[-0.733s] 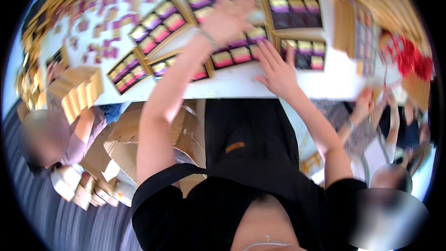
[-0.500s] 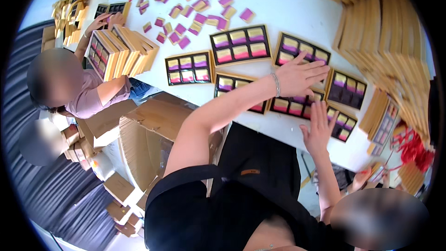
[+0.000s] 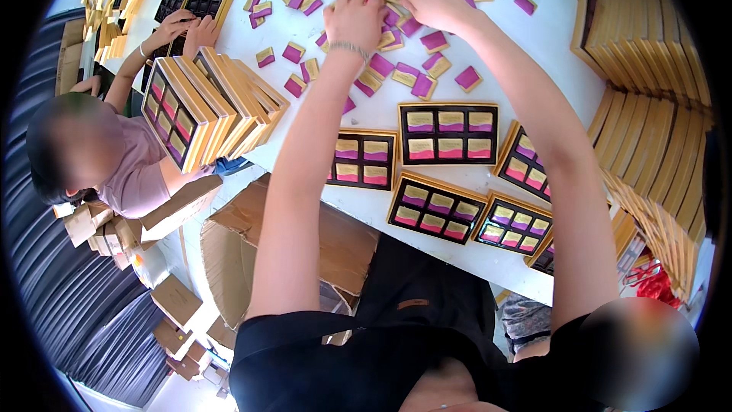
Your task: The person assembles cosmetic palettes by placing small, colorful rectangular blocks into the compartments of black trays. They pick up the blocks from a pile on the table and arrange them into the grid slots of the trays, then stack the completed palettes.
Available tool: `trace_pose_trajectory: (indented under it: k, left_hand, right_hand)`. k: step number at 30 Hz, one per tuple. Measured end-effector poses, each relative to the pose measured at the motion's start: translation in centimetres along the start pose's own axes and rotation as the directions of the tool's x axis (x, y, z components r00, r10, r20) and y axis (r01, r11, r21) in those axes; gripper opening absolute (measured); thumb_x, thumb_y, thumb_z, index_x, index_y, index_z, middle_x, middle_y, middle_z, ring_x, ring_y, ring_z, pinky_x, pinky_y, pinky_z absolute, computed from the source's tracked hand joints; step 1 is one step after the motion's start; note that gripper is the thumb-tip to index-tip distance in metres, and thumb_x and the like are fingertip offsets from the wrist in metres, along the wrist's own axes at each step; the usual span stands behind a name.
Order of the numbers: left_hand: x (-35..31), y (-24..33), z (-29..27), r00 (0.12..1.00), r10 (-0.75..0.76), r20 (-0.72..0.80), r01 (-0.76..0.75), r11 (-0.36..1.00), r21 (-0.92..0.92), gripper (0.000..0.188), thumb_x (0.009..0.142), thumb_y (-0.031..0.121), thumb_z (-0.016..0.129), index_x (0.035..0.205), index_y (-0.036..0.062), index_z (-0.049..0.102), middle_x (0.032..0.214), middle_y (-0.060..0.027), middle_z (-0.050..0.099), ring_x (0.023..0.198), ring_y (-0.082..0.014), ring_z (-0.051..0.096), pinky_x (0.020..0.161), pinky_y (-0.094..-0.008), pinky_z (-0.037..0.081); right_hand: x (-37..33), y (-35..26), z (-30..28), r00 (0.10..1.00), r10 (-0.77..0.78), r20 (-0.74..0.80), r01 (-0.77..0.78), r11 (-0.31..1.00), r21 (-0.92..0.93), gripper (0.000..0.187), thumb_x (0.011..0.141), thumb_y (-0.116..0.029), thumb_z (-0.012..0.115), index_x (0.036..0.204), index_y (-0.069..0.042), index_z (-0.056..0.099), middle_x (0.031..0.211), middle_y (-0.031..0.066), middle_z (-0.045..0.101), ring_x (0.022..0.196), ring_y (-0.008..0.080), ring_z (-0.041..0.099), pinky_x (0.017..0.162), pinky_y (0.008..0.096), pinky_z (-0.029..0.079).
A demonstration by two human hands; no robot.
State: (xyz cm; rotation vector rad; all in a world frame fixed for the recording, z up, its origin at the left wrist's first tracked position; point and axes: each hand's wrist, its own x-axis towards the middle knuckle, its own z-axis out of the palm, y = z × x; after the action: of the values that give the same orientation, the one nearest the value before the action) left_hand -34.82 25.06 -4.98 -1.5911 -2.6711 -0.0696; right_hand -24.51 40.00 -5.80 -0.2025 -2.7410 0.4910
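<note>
Both hands [image 3: 354,21] reach among scattered wrapped pieces [image 3: 405,74] beyond gold-edged boxes [image 3: 448,107].

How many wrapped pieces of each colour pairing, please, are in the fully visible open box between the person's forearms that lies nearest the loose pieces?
Purple-and-gold pieces, far row: 3
Pink-and-gold pieces, near row: 3
Total: 6

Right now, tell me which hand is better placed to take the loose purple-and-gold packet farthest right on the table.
Probably the right hand: it is nearer the loose packet and lies between it and the left hand. Whether either already holds something is unclear.
</note>
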Motion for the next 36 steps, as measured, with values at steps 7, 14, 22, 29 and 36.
trace_pose_trajectory:
  k: [7,14,22,29,36]
  left_hand:
    - [-1.7,-5.5,1.7,0.957,-0.205,-0.207,0.112,0.915,-0.388,0.047,0.076,0.028,0.078,0.118,0.0106,0.065,0.113,-0.0084,0.067,0.099,-0.0301,0.062,0.088,-0.0407,0.05]
    - [-0.6,-5.9,1.9,0.924,-0.366,-0.115,0.284,0.854,-0.435,0.05,0.073,0.031,0.081,0.114,0.0059,0.066,0.111,-0.0166,0.064,0.104,-0.0359,0.061,0.093,-0.043,0.048]
    - [0.6,-5.8,1.6,0.98,-0.181,0.082,0.17,0.977,0.128,0.029,0.085,0.036,0.069,0.086,0.0073,0.07,0.09,-0.0164,0.07,0.085,-0.0288,0.07,0.069,-0.0414,0.056]
    - [-13.5,17.1,-9.7,0.986,0.104,-0.133,-0.169,0.665,-0.727,0.022,0.081,0.02,0.076,0.099,0.0088,0.071,0.092,-0.0068,0.071,0.086,-0.024,0.068,0.078,-0.0347,0.053]
    - [-21.9,36.4,-4.2,0.747,0.627,-0.219,-0.612,0.522,-0.594,0.029,0.07,0.025,0.078,0.092,0.0087,0.07,0.096,-0.0031,0.069,0.095,-0.0232,0.061,0.08,-0.0387,0.048]
  right_hand:
    - [1.5,-1.5,0.5,0.992,0.118,0.035,-0.116,0.992,-0.055,0.023,0.083,-0.012,0.061,0.104,-0.009,0.071,0.099,0.0083,0.07,0.1,0.029,0.064,0.082,0.0436,0.053]
    - [4.0,-7.4,4.1,0.969,0.247,-0.015,-0.234,0.895,-0.379,0.021,0.082,-0.022,0.065,0.093,-0.004,0.07,0.091,0.0136,0.066,0.092,0.0297,0.063,0.079,0.0414,0.048]
    - [4.0,-6.0,4.4,0.977,0.209,0.033,-0.212,0.964,0.16,0.026,0.088,-0.019,0.057,0.11,-0.008,0.064,0.121,0.0163,0.056,0.116,0.0344,0.052,0.092,0.0452,0.046]
    - [-25.4,-11.6,-14.6,0.782,0.401,-0.478,-0.41,0.908,0.091,0.03,0.076,-0.01,0.078,0.105,-0.008,0.07,0.104,0.0095,0.063,0.097,0.0253,0.062,0.082,0.0353,0.054]
    - [-49.4,-9.5,-21.8,0.799,0.542,-0.26,-0.59,0.792,-0.16,0.03,0.075,0.0,0.074,0.104,-0.004,0.067,0.105,0.0098,0.065,0.097,0.0306,0.062,0.082,0.0376,0.053]
